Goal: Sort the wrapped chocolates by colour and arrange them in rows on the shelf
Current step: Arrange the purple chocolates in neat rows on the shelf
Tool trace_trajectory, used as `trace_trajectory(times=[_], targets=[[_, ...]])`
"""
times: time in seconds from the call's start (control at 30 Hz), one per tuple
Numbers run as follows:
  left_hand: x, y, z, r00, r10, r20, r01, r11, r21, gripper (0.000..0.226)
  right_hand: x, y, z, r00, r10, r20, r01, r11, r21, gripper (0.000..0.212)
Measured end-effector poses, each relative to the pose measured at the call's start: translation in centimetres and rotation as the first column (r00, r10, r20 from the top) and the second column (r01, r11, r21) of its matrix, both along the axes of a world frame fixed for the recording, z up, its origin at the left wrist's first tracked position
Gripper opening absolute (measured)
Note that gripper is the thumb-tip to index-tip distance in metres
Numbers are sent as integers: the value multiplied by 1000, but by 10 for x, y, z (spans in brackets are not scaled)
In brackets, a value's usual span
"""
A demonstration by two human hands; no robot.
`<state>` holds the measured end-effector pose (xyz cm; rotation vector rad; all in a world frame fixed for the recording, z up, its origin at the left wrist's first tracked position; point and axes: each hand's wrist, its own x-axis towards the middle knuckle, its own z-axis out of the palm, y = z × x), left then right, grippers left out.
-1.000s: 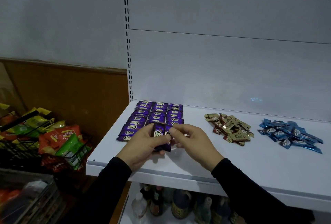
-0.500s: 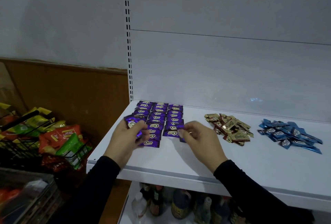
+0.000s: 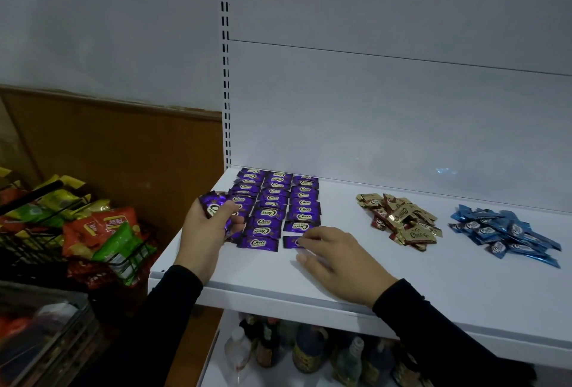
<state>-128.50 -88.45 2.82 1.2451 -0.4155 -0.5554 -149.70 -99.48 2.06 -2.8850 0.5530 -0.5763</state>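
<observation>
At the far left, a black wire basket [image 3: 62, 250] holds snack bags [image 3: 114, 232] in yellow, orange and green. To its right begins the white shelf [image 3: 278, 281], with a slotted upright [image 3: 225, 77] at its back left corner.

The left hand [image 3: 205, 232] is over the left edge of the shelf. Its fingers are curled around a small bunch of purple chocolates [image 3: 216, 205], which it holds just beside the left row. The purple rows [image 3: 275, 201] lie flat on the shelf in three columns that run from the back panel toward the front edge; the wrappers sit close together.

The right hand [image 3: 337, 259] rests low over the shelf with its fingers nearly straight and a little apart. Its fingertips touch the nearest purple chocolate [image 3: 291, 242] at the front end of the right column; it does not pinch it.

Farther right, well apart from the purple ones, lies a loose gold pile [image 3: 400, 219], some pieces showing dark red. At the far right lies a loose blue pile [image 3: 501, 232]. Both piles are unsorted heaps.

Below the shelf, several bottles [image 3: 306, 352] stand on a lower level; their labels are too dark to read.
</observation>
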Motion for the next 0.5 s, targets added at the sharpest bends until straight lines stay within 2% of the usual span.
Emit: trace_trajectory(times=[0.1, 0.5], targets=[[-1, -1, -2, 1000, 3, 27, -3, 1000, 13, 33, 0, -1, -2, 997, -5, -72, 9, 999, 49, 60], [0, 1, -3, 1000, -17, 9, 17, 1000, 5, 29, 7, 1, 0, 988, -56, -145, 66, 996, 68, 68]])
